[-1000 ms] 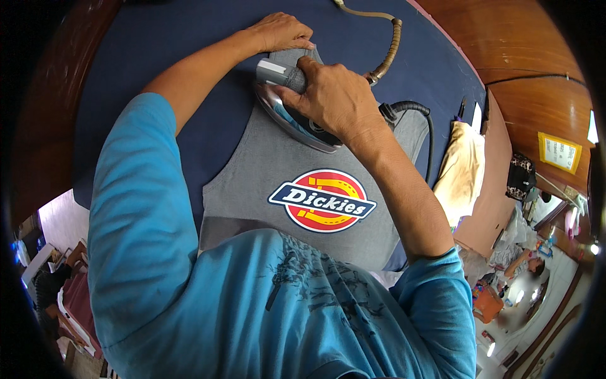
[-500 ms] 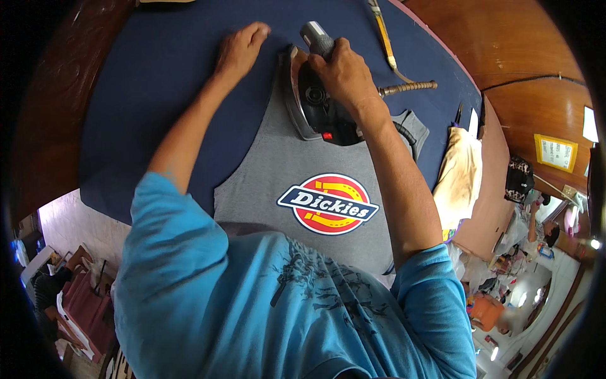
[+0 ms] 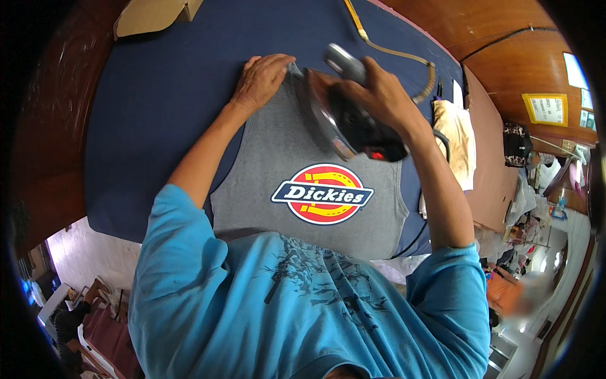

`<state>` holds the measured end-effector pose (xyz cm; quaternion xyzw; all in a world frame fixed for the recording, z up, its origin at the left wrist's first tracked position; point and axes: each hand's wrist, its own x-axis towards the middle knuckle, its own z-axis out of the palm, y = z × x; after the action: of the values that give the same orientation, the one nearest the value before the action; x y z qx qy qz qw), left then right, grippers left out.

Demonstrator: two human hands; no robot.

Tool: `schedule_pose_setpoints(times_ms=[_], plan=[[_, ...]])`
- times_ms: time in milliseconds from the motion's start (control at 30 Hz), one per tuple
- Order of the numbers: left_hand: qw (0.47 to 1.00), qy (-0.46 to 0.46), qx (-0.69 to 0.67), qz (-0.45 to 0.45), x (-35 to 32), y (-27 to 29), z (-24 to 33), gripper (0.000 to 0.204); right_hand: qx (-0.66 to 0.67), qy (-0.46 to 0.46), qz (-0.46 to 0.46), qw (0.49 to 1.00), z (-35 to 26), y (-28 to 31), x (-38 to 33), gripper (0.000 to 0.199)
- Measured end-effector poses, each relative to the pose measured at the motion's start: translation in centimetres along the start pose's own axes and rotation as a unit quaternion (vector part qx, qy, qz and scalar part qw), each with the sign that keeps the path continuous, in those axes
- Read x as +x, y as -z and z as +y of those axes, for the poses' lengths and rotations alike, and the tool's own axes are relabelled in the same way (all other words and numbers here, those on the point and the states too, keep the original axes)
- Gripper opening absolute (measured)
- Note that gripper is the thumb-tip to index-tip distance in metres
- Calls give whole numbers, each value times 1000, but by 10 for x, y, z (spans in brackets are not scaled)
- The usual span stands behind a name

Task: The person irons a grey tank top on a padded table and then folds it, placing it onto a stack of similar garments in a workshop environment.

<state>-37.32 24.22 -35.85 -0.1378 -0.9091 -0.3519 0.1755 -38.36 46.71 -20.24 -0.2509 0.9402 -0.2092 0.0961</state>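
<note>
Grey sleeveless shirt [image 3: 303, 151] spread flat on dark blue padded board [image 3: 158, 114]. Left hand [image 3: 262, 79] pressing fingers spread on shoulder strap; right hand [image 3: 379, 95] gripping tilted black-and-silver iron [image 3: 347, 126]. Best kept taut, avoiding the printed emblem [image 3: 323, 194].

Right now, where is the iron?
In the head view the iron is right of centre, gripped by the right hand and tilted up over the top of the grey shirt, beside the left hand pressing the cloth.

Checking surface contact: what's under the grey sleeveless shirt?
The grey sleeveless shirt lies on a navy padded board, seen all around it. Whatever sits directly beneath the fabric is covered. The iron is tilted above it.
</note>
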Motion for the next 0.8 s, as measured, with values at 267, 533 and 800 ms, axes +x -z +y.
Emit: schedule_pose_setpoints(times_ms=[267, 533, 800], plan=[[987, -48, 125, -85, 34, -11, -28, 30, 75, -174, 30, 981, 92, -3, -92, 47], [984, -5, 137, -111, 44, -7, -36, 27, 14, -163, 39, 986, 95, -2, -65, 46], [985, -5, 133, -105, 48, -4, -37, 23, -7, -168, 60, 984, 107, 10, -82, 44]])
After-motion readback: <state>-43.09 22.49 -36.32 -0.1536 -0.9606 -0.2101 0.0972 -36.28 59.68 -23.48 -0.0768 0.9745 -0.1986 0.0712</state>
